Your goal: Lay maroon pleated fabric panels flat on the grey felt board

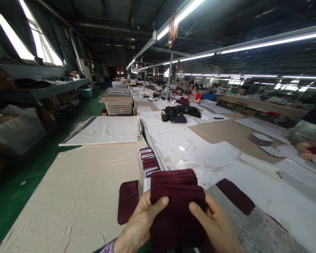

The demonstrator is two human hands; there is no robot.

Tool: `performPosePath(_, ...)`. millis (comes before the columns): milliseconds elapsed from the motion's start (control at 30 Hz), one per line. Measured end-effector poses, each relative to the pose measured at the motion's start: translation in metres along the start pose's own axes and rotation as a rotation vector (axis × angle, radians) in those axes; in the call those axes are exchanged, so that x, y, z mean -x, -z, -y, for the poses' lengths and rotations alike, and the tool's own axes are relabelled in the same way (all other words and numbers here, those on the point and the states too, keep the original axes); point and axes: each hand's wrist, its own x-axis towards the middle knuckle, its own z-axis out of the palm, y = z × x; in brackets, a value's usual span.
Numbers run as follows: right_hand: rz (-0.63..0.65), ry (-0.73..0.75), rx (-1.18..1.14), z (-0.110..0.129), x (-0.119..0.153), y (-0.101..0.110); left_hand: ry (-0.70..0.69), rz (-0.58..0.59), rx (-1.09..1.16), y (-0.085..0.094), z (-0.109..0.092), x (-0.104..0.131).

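Your left-hand grip [142, 218] and right-hand grip [217, 221] pinch layered maroon fabric panels [177, 221], top edges uneven, so handling seems unfinished; a neater pile [128, 202] lies left

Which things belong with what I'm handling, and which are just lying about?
Likely the job:
maroon stack in left hand and right hand
maroon pile at left
maroon-and-white row
maroon piece at right

Seemingly just lying about:
white fan
dark bundle

Left hand [140, 218] and right hand [216, 219] grip, thumbs [160, 204] inward.
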Motion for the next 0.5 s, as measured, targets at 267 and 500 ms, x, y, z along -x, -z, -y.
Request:
performPosePath(267,-0.088,0.018,0.219,0.0012,-0.0006,-0.0003,-0.088,-0.017,0.070,-0.0040,-0.0018,-0.0022)
performPosePath(500,-0.039,0.048,0.354,0.0007,0.0009,0.0017,0.030,-0.116,0.193,-0.0041,-0.0062,-0.0043)
